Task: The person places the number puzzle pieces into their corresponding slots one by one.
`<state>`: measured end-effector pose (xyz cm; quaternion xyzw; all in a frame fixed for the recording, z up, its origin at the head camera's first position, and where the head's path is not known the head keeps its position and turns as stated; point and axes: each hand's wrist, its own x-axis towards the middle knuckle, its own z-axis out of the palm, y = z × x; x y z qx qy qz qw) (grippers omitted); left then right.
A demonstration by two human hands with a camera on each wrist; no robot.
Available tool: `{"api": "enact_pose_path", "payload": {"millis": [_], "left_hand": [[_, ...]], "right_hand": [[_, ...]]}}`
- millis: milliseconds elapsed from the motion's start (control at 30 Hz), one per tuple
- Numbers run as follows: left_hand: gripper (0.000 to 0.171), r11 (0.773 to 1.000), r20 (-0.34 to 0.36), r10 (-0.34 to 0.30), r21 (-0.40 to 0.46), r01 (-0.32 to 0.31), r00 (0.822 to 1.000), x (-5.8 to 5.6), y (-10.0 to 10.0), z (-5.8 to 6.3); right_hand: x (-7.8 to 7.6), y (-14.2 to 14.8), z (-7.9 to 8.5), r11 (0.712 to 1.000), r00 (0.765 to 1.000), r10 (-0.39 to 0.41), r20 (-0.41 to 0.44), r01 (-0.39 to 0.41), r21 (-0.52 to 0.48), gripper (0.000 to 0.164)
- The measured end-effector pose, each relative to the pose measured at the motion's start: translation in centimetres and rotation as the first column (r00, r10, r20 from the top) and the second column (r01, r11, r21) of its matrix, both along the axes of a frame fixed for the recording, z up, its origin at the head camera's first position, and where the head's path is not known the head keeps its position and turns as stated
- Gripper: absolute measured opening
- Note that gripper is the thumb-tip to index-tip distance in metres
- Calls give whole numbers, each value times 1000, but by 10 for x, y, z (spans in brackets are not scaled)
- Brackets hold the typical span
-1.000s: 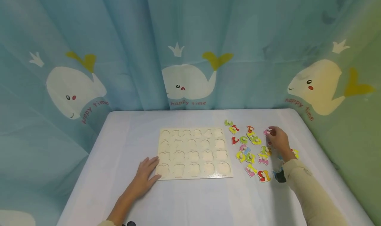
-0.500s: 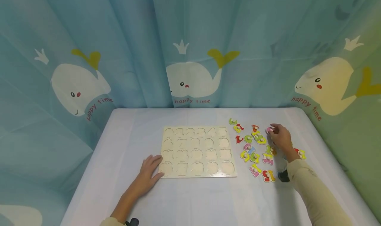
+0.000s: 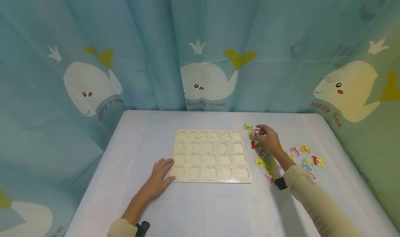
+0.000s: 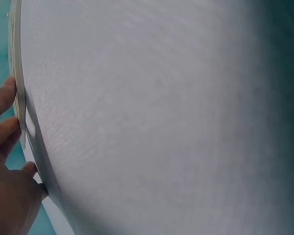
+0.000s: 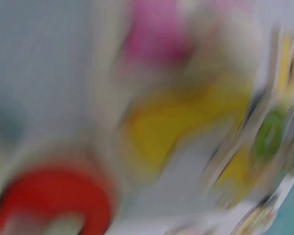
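Note:
A pale wooden puzzle board [image 3: 217,161] with rows of shallow recesses lies on the white table. My left hand [image 3: 161,174] rests at its left edge, fingers spread and relaxed. The left wrist view shows those fingertips touching the board's edge [image 4: 16,54]. My right hand [image 3: 269,140] pinches a small pink puzzle piece [image 3: 255,131] above the far end of the loose pieces, right of the board. The shape of this piece is partly covered by my fingers. Blur fills the right wrist view, where a red piece [image 5: 59,196] and a yellow piece [image 5: 171,122] appear close up.
Colourful knobbed number pieces lie scattered right of the board, among them a green piece [image 3: 248,126], an orange one [image 3: 305,149] and a red one [image 3: 254,145]. My right forearm covers several. A blue curtain [image 3: 150,74] with whales hangs behind the table.
My right hand has picked up the pink piece and carried it left, toward the board. Pieces once under that arm now show. The left hand stays on the board; the head view has shifted slightly.

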<state>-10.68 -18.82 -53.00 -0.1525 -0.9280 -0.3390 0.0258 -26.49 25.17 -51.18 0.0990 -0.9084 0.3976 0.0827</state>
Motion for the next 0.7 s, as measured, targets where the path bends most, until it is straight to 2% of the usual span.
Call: {"api": "enact_pose_path", "payload": {"millis": [167, 400, 533, 700], "left_hand": [[51, 1000, 17, -5, -17, 5, 1000, 1, -3, -2], [51, 1000, 22, -13, -28, 14, 1000, 2, -4, 0], [51, 999, 18, -10, -31, 10, 1000, 1, -2, 3], [51, 999, 27, -20, -44, 21, 999, 1, -1, 4]], "right_hand": [[-5, -42, -2, 996, 996, 89, -27, -90, -19, 33], [-6, -97, -3, 990, 987, 140, 77, -138, -37, 32], [-5, -122, -6, 986, 981, 164, 107, -163, -21, 31], [-2, -146, -13, 982, 979, 191, 69, -191, 1, 29]]}}
